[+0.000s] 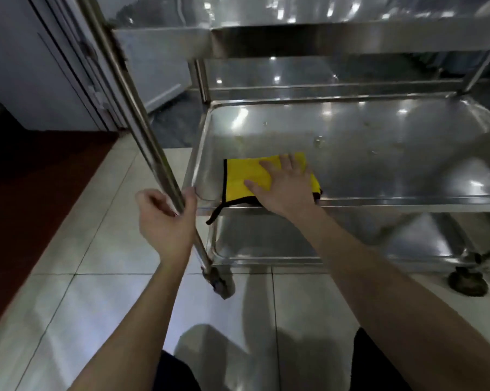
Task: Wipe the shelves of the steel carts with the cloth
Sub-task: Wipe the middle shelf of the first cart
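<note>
Right hand (286, 184), fingers flat and spread, presses the yellow cloth (244, 179) on the middle shelf (379, 153) at frame centre. Left hand (165, 218) grips the cart post (142, 122). Spots farther back suggest wiping is unfinished.

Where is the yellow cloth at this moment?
In the head view, the yellow cloth lies flat near the front-left corner of the cart's middle shelf, pressed under the right hand, just right of the post the left hand grips.
</note>
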The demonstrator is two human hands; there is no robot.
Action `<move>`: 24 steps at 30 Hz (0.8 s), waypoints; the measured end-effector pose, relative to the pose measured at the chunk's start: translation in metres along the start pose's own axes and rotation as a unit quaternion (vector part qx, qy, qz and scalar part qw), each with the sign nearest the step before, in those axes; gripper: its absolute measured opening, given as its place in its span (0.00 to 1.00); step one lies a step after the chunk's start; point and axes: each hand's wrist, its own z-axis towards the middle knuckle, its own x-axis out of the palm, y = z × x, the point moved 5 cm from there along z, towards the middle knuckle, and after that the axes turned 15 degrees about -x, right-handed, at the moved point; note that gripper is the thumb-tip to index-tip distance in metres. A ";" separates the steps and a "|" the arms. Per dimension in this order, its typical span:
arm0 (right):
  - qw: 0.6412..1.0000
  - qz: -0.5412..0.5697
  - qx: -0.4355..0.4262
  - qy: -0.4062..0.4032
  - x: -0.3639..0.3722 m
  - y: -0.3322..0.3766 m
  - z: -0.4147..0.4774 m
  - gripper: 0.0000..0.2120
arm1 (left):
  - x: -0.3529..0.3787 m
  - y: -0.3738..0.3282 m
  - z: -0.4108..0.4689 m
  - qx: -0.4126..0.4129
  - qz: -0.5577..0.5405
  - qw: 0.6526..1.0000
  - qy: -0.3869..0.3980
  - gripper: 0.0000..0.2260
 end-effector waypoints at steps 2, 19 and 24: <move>0.999 -0.009 0.011 0.052 0.017 0.005 0.010 0.43 | 0.006 -0.006 0.025 0.001 -0.051 0.999 0.017 0.25; 0.979 -0.019 0.174 0.101 -0.003 -0.151 0.011 0.52 | 0.056 -0.008 0.079 -0.102 -0.165 0.977 0.092 0.24; 0.984 -0.010 0.151 0.097 0.006 -0.091 0.075 0.52 | 0.058 -0.009 0.078 -0.104 -0.182 0.975 0.081 0.24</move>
